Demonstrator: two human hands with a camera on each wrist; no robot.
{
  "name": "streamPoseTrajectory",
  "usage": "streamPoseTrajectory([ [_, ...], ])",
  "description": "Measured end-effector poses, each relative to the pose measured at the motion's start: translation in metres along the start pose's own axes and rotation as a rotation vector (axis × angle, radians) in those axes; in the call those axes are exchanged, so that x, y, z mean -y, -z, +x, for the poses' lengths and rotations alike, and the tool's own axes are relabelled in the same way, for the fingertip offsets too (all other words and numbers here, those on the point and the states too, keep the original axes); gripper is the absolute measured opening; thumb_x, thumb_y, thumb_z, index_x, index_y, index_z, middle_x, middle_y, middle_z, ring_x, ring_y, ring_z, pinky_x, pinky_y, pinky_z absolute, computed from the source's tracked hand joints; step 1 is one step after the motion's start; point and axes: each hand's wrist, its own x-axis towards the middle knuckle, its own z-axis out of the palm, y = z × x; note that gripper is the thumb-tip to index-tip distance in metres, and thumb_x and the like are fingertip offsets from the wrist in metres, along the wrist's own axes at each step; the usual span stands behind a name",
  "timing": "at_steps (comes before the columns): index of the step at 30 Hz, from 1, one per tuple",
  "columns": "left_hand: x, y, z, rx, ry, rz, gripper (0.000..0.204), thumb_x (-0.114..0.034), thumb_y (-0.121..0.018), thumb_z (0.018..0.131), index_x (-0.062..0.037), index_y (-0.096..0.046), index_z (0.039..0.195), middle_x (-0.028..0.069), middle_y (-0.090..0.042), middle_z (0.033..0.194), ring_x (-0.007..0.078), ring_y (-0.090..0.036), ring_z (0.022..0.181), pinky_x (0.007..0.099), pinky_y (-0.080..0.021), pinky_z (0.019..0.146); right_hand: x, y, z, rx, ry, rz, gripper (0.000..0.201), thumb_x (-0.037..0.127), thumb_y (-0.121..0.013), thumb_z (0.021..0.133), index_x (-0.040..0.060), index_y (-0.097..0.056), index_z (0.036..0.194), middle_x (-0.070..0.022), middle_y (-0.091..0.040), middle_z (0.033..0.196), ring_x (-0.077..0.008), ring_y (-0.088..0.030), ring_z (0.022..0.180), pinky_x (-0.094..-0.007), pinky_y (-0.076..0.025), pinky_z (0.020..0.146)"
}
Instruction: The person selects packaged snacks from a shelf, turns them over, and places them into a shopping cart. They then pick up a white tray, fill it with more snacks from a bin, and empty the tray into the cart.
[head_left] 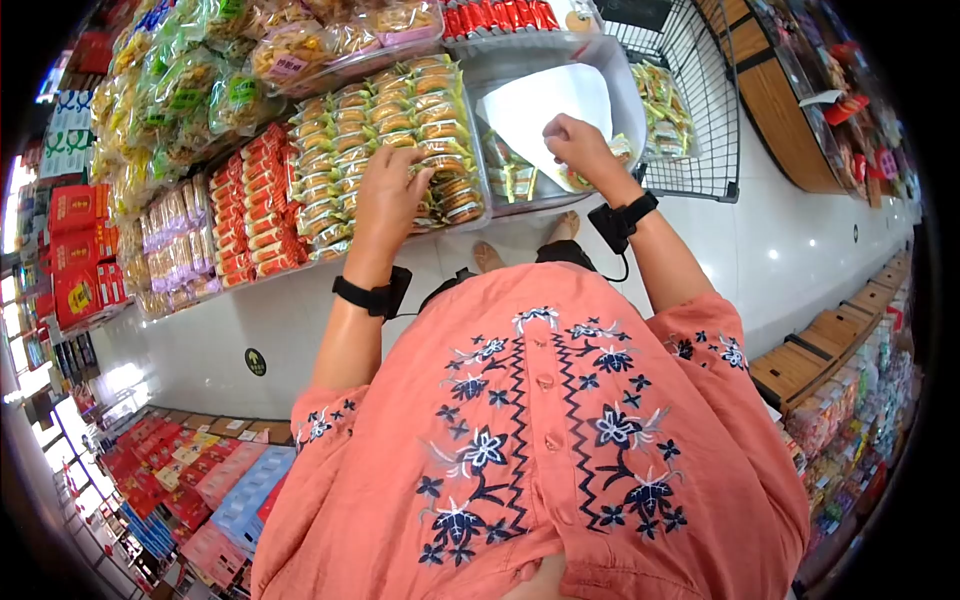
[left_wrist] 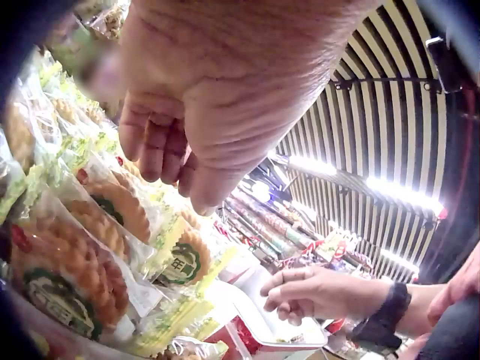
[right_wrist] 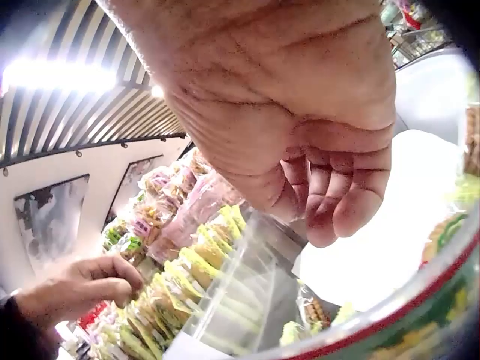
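My left hand (head_left: pixel 390 195) hovers over a clear bin (head_left: pixel 478 150) packed with rows of pastry packets (head_left: pixel 400 120) in yellow-green wrappers. Its fingers (left_wrist: pixel 154 146) hang curled, tips near the packets (left_wrist: pixel 112 206), with nothing seen in them. My right hand (head_left: pixel 575 145) is over the neighbouring clear bin (head_left: pixel 630 95), above a white sheet (head_left: pixel 545 105) and a few loose packets (head_left: pixel 510 180). Its fingers (right_wrist: pixel 330 195) are loosely curled and hold nothing that shows. Each hand also appears in the other wrist view: the right hand (left_wrist: pixel 304 292) and the left hand (right_wrist: pixel 82 289).
Red-wrapped packets (head_left: pixel 255 215) fill the bin to the left, with bagged snacks (head_left: pixel 190 90) behind. A wire basket (head_left: pixel 690 110) with packets stands at the right. White floor (head_left: pixel 800 250) runs to the right; low shelves of boxes (head_left: pixel 190 480) lie behind me.
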Motion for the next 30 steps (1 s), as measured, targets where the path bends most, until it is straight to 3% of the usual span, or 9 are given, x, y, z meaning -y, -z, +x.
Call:
streamPoseTrajectory([
  [7,-0.006,0.007,-0.008,-0.028,0.105,-0.026,0.021,-0.014,-0.071,0.091,-0.0016,-0.067,0.107,0.0136,-0.063,0.100,0.0286,-0.065,0.090,0.0378,-0.052,0.079,-0.023,-0.045,0.006,0.045,0.258,-0.386,0.019,0.019,-0.061,0.085,0.0044,-0.073,0.090,-0.0198,-0.071,0.086,-0.0383,-0.068,0.080,-0.0449,-0.054,0.074],
  [8,-0.006,0.006,-0.009,-0.030,0.099,-0.036,0.020,-0.013,-0.071,0.092,-0.0015,-0.067,0.107,0.0133,-0.063,0.100,0.0278,-0.065,0.089,0.0372,-0.052,0.079,-0.021,-0.054,0.008,0.032,0.218,-0.442,0.020,0.021,-0.061,0.085,0.0051,-0.074,0.089,-0.0201,-0.071,0.086,-0.0395,-0.068,0.083,-0.0479,-0.054,0.075],
  [12,-0.010,0.004,-0.011,-0.008,0.152,-0.136,0.020,-0.016,-0.072,0.090,-0.0042,-0.066,0.105,0.0141,-0.062,0.100,0.0316,-0.063,0.090,0.0397,-0.051,0.077,0.003,-0.067,0.003,0.104,0.190,-0.655,0.025,0.024,-0.064,0.085,0.0009,-0.073,0.089,-0.0198,-0.072,0.088,-0.0378,-0.070,0.087,-0.0489,-0.056,0.077],
  [18,-0.011,0.006,-0.019,-0.013,0.156,-0.163,0.017,-0.015,-0.070,0.092,-0.0039,-0.066,0.105,0.0139,-0.062,0.100,0.0297,-0.064,0.084,0.0384,-0.053,0.074,-0.013,-0.085,0.015,0.125,0.167,-0.665,0.027,0.026,-0.063,0.084,0.0019,-0.073,0.092,-0.0196,-0.073,0.091,-0.0373,-0.070,0.090,-0.0487,-0.055,0.080],
  [24,-0.022,0.017,-0.021,-0.017,0.192,-0.200,0.018,-0.015,-0.067,0.095,-0.0007,-0.066,0.106,0.0123,-0.064,0.098,0.0248,-0.064,0.088,0.0348,-0.051,0.079,0.004,-0.041,0.023,0.230,0.163,-0.529,0.032,0.032,-0.064,0.081,0.0020,-0.071,0.090,-0.0214,-0.072,0.093,-0.0381,-0.068,0.092,-0.0470,-0.055,0.083],
  [25,-0.023,0.018,-0.020,-0.015,0.204,-0.220,0.019,-0.015,-0.068,0.095,-0.0003,-0.066,0.107,0.0123,-0.065,0.098,0.0246,-0.064,0.089,0.0345,-0.051,0.080,0.003,-0.026,0.025,0.235,0.269,-0.492,0.031,0.031,-0.063,0.083,0.0023,-0.067,0.093,-0.0183,-0.068,0.081,-0.0313,-0.069,0.080,-0.0387,-0.054,0.069],
  [27,-0.025,0.018,-0.015,-0.011,0.220,-0.266,0.021,-0.015,-0.068,0.095,0.0004,-0.066,0.109,0.0125,-0.065,0.099,0.0242,-0.064,0.091,0.0338,-0.050,0.082,0.050,0.010,0.012,0.330,-0.140,-0.128,0.026,0.030,-0.064,0.086,0.0042,-0.065,0.088,-0.0094,-0.067,0.077,-0.0198,-0.069,0.079,-0.0320,-0.055,0.064],
  [29,-0.026,0.016,-0.007,0.005,0.223,-0.306,0.028,-0.015,-0.069,0.094,-0.0003,-0.065,0.117,0.0133,-0.065,0.105,0.0241,-0.064,0.096,0.0334,-0.050,0.084,0.047,0.031,0.014,0.276,-0.081,0.180,0.022,0.028,-0.062,0.091,0.0064,-0.064,0.087,-0.0031,-0.066,0.082,-0.0130,-0.069,0.081,-0.0274,-0.055,0.063],
  [30,-0.027,0.014,-0.002,0.013,0.223,-0.325,0.031,-0.015,-0.070,0.093,-0.0007,-0.064,0.120,0.0138,-0.065,0.108,0.0241,-0.064,0.098,0.0331,-0.050,0.085,0.051,0.039,0.011,0.249,-0.060,0.316,0.022,0.027,-0.060,0.093,0.0057,-0.065,0.091,-0.0030,-0.067,0.088,-0.0143,-0.070,0.083,-0.0277,-0.056,0.065],
])
